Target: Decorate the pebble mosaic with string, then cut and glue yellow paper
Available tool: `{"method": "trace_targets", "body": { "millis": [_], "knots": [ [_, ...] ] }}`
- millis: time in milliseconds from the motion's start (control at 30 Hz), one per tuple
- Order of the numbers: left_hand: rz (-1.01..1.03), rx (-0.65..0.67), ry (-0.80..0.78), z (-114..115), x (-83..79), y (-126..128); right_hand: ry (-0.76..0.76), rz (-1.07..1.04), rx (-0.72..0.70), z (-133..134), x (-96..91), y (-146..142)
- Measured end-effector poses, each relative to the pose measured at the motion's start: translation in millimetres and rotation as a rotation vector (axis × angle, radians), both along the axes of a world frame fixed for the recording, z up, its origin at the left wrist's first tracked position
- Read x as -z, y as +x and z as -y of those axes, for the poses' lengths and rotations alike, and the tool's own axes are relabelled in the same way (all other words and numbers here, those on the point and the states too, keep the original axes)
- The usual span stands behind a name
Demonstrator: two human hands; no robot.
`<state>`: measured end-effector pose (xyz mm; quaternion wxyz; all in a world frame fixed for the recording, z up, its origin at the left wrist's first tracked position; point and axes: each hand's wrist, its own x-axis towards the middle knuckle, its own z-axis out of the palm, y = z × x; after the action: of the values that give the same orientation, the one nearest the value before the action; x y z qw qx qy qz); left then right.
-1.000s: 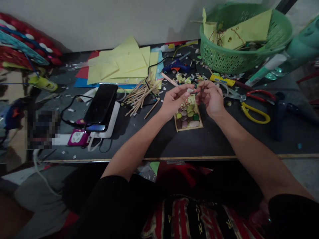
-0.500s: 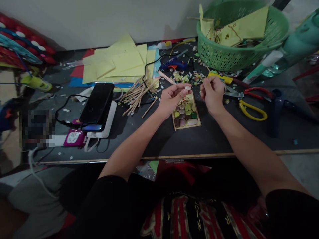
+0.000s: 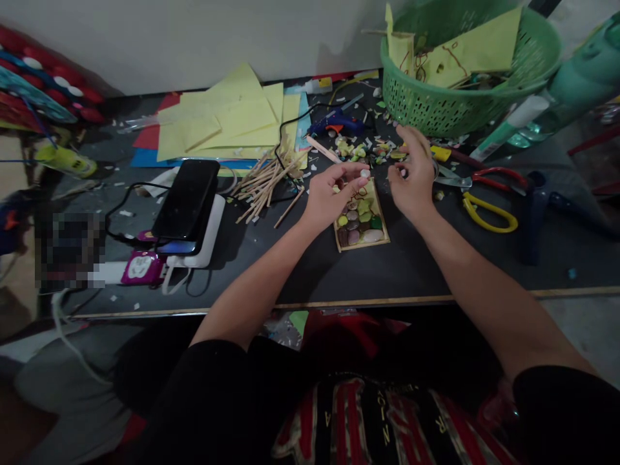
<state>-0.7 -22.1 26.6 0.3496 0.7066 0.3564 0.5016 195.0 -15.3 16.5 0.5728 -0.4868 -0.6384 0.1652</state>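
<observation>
My left hand (image 3: pixel 334 194) pinches a small white pebble-like piece (image 3: pixel 365 173) between thumb and fingertips, over the top of a small panel. This yellow panel (image 3: pixel 362 226) is edged with thin wooden sticks and lies on the dark table. Coloured pebbles (image 3: pixel 353 218) in grey, green, brown and pinkish tones cover its lower part, and reddish lines show above them. To the right of the panel hovers my right hand (image 3: pixel 414 174), thumb and forefinger curled together and the other fingers raised. A tiny pale spot shows at that pinch; I cannot tell what it is.
Behind my hands lie a blue glue gun (image 3: pixel 339 123) and scattered pebbles and scraps (image 3: pixel 356 150). Wooden sticks (image 3: pixel 266 184), yellow sheets (image 3: pixel 227 119) and a phone (image 3: pixel 186 197) are leftward. Rightward are yellow-and-red-handled pliers (image 3: pixel 489 216), a green basket (image 3: pixel 436 106) and a bottle (image 3: pixel 576 84).
My right hand's outer fingers have lifted and spread from a closed pinch. My left hand still holds the white piece in nearly the same place. The view has shifted slightly.
</observation>
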Motion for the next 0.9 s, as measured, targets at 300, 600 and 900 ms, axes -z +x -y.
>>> {"method": "trace_targets", "body": {
  "millis": [300, 600, 900],
  "knots": [
    [-0.113, -0.003, 0.131, -3, 2.9, -3, -0.016, 0.08, -0.285, 25, -20.0, -15],
    [-0.148, 0.022, 0.141, -2, 0.8, -5, 0.064, 0.228, -0.311, 19, -10.9, -11],
    [-0.091, 0.061, 0.124, -4, 2.0, -5, 0.072, 0.211, -0.307, 23, -17.1, -17]
  ]
}}
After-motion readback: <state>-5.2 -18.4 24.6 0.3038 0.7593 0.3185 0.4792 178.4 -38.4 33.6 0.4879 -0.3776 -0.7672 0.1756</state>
